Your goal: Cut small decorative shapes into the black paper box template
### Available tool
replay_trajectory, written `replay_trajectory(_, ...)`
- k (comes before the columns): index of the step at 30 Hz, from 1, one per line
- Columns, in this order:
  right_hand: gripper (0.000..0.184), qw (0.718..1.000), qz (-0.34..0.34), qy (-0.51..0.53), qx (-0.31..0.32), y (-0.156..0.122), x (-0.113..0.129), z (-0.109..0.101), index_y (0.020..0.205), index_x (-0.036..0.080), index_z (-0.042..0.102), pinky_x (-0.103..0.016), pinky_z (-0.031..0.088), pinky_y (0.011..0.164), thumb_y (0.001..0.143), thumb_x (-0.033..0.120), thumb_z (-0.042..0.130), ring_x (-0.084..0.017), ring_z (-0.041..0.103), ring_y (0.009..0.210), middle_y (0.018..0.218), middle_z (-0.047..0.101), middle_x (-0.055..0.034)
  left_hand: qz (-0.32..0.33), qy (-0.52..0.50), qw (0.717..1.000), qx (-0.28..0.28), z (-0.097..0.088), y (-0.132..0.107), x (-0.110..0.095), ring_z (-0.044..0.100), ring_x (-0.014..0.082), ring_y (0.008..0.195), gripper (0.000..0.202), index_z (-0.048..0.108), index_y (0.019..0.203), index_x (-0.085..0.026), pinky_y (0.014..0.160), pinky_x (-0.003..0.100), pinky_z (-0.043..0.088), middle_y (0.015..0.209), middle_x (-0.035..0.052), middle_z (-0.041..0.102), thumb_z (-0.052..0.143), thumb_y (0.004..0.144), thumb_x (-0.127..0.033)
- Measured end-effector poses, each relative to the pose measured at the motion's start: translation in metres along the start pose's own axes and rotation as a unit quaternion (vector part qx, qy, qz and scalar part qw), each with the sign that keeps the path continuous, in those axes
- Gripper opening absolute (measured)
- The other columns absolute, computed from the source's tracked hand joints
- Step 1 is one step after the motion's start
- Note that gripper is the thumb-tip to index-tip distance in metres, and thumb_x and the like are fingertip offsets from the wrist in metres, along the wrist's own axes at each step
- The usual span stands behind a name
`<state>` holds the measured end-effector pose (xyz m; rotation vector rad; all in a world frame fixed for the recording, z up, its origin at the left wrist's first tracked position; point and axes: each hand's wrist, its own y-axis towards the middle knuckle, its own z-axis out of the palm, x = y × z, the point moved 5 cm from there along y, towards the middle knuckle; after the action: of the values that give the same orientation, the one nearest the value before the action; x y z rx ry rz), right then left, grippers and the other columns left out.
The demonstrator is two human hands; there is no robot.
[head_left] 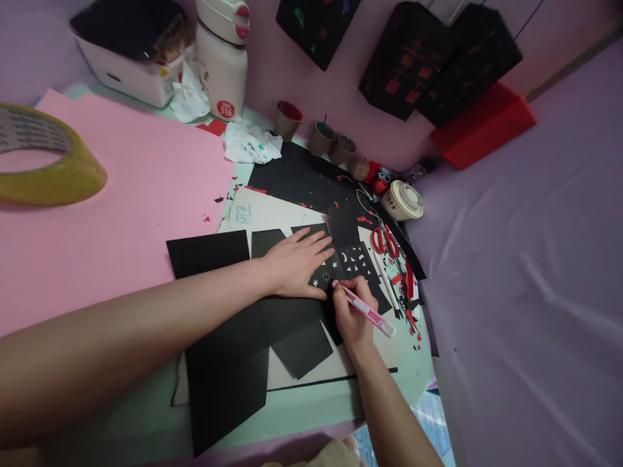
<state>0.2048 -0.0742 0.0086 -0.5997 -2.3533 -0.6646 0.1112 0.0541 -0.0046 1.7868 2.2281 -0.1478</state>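
Observation:
A black cardstock sheet (pixel 296 318) with folded flaps lies over a white board (pixel 311 363). Small stars, triangles and a moon are cut through its panel (pixel 355 259) on the right, with white showing through. My left hand (pixel 296 263) lies flat on the black sheet, fingers spread, pressing it beside the star holes. In my right hand (pixel 354 311) is a slim pink and white craft knife (pixel 367 310), its front end down at the sheet near a small heart outline. The blade itself is too small to make out.
Red-handled scissors (pixel 384 241), a white pen (pixel 385 280) and paper scraps lie to the right. Behind are a lidded cup (pixel 403 200), small pots (pixel 321 137), and a white bottle (pixel 222 65). Pink paper (pixel 146 168) and yellow tape (pixel 73 168) are left. Black paper lanterns (pixel 403 61) hang above.

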Motion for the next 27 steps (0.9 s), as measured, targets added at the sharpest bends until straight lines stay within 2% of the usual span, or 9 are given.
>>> replay_trajectory(5, 0.016, 1.0, -0.001, 0.017, 0.006, -0.0001, -0.0032, 0.0003, 0.073, 0.021, 0.054, -0.025, 0.043, 0.056, 0.085, 0.03, 0.058, -0.014, 0.055, 0.056, 0.062, 0.06, 0.0025, 0.002, -0.006, 1.0, -0.005, -0.0019, -0.0006, -0.001, 0.018, 0.0288, 0.148, 0.09, 0.038, 0.146, -0.012, 0.119, 0.045, 0.008, 0.157, 0.0142, 0.026, 0.044, 0.08, -0.073)
replay_trajectory(10, 0.017, 0.999, 0.022, 0.05, 0.005, -0.0001, -0.0069, 0.0001, 0.072, 0.02, 0.054, -0.025, 0.043, 0.057, 0.085, 0.03, 0.059, -0.013, 0.055, 0.057, 0.062, 0.059, 0.0036, -0.013, -0.009, 1.0, -0.013, -0.0038, -0.0002, 0.0001, 0.022, 0.0254, 0.147, 0.061, 0.041, 0.145, -0.015, 0.119, 0.044, 0.01, 0.156, 0.0103, 0.03, 0.038, 0.093, -0.047)
replay_trajectory(12, 0.017, 0.997, 0.035, 0.063, 0.0, 0.0003, -0.0086, -0.0004, 0.072, 0.02, 0.055, -0.025, 0.043, 0.057, 0.085, 0.03, 0.059, -0.014, 0.055, 0.058, 0.062, 0.06, 0.0033, -0.017, -0.01, 1.0, -0.018, -0.0037, 0.0002, 0.0006, 0.023, 0.0247, 0.146, 0.056, 0.042, 0.144, -0.016, 0.119, 0.044, 0.01, 0.156, 0.0094, 0.032, 0.039, 0.094, -0.041)
replay_trajectory(16, 0.015, 0.998, 0.032, 0.054, -0.015, 0.0014, -0.0078, -0.0018, 0.073, 0.02, 0.057, -0.025, 0.043, 0.057, 0.084, 0.03, 0.06, -0.014, 0.055, 0.059, 0.064, 0.061, 0.0027, -0.018, -0.01, 0.999, -0.025, -0.0023, 0.0008, 0.0013, 0.024, 0.0243, 0.146, 0.055, 0.043, 0.143, -0.017, 0.119, 0.043, 0.012, 0.155, 0.0084, 0.034, 0.039, 0.095, -0.042)
replay_trajectory(27, 0.014, 0.999, 0.003, 0.045, 0.005, 0.0025, -0.0044, 0.0011, 0.078, 0.019, 0.06, -0.025, 0.045, 0.059, 0.086, 0.03, 0.061, -0.014, 0.057, 0.06, 0.067, 0.064, 0.0012, -0.019, 0.003, 1.0, -0.024, -0.0012, 0.0012, 0.0022, 0.024, 0.0234, 0.146, 0.054, 0.043, 0.143, -0.017, 0.119, 0.044, 0.013, 0.156, 0.0079, 0.033, 0.04, 0.095, -0.042)
